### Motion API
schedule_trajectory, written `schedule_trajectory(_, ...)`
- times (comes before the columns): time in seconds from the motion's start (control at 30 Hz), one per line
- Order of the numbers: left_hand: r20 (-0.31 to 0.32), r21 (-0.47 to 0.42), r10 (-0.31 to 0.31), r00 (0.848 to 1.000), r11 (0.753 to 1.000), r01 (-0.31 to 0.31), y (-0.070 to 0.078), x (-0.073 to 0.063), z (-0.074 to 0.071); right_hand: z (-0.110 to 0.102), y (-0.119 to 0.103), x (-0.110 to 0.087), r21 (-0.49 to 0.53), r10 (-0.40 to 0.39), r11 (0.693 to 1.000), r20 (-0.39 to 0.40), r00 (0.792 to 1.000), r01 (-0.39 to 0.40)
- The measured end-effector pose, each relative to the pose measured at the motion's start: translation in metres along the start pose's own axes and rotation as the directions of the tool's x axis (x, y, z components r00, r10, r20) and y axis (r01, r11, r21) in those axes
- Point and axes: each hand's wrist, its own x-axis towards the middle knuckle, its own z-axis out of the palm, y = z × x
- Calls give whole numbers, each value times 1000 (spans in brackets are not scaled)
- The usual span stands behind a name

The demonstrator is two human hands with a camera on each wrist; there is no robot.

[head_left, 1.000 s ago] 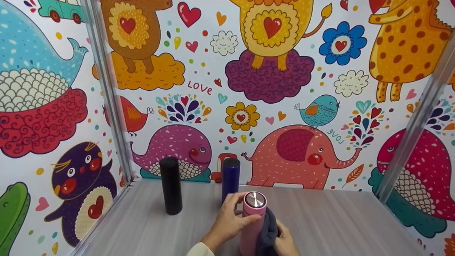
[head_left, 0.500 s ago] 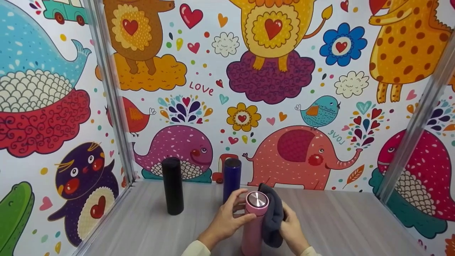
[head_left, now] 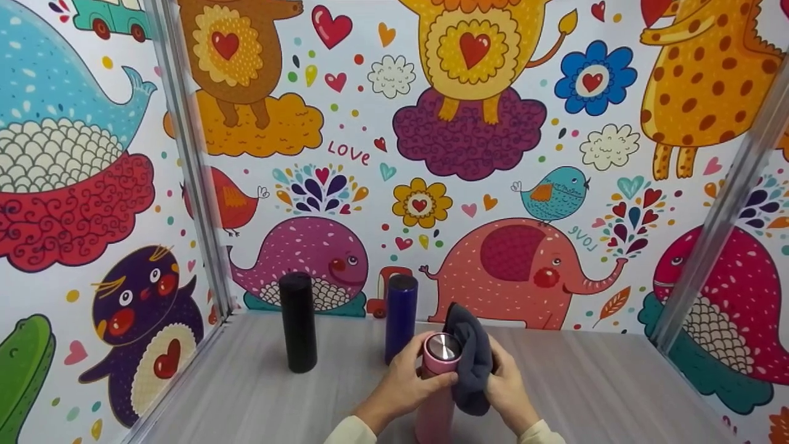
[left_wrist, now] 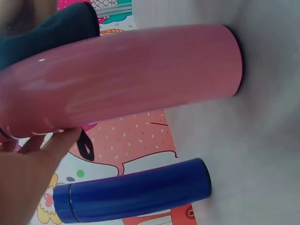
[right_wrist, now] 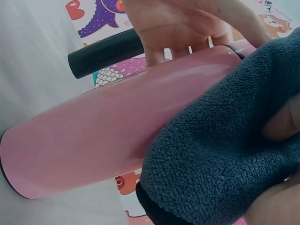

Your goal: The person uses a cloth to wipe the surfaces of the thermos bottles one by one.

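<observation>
A pink bottle (head_left: 435, 404) with a shiny metal-topped lid (head_left: 443, 347) stands upright on the table in the head view. My left hand (head_left: 400, 385) grips its upper part, thumb at the front and fingers behind. A dark grey cloth (head_left: 471, 364) lies against the bottle's right side, and my right hand (head_left: 506, 388) holds it bunched between thumb and fingers. In the right wrist view the fuzzy cloth (right_wrist: 220, 131) covers part of the bottle (right_wrist: 89, 136). The bottle's base meets the table in the left wrist view.
Behind my left hand stands a blue bottle (head_left: 401, 317), upright. Farther left is a black bottle (head_left: 298, 324), also upright. The grey wood-grain table (head_left: 585, 382) is bounded by walls printed with cartoon animals and by metal corner posts (head_left: 197, 160).
The cloth has risen along the bottle's right side, its top end now above the lid, with my right hand following. My left hand stays at the bottle's top, its fingers now closer round it.
</observation>
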Motion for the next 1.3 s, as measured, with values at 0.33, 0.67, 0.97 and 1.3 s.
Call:
schedule_trajectory(0.33, 13, 54, -19, 1000, 998, 18, -3, 3, -9, 2, 38, -14, 68, 5, 998, 77, 997, -10)
schedule_trajectory(0.67, 25, -132, -18, 1000, 991, 21, -8, -4, -12, 3, 84, -39, 158, -8, 987, 187, 982, -22)
schedule_trajectory(0.97, -9, -118, 26, 1000, 993, -27, -11, -9, -1, 8, 87, -40, 70, 67, 995, 147, 987, -77)
schedule_trajectory(1.3, -108, -69, -17, 994, 998, 9, -13, -7, 4, 11, 63, -31, 72, -45, 997, 63, 997, 41)
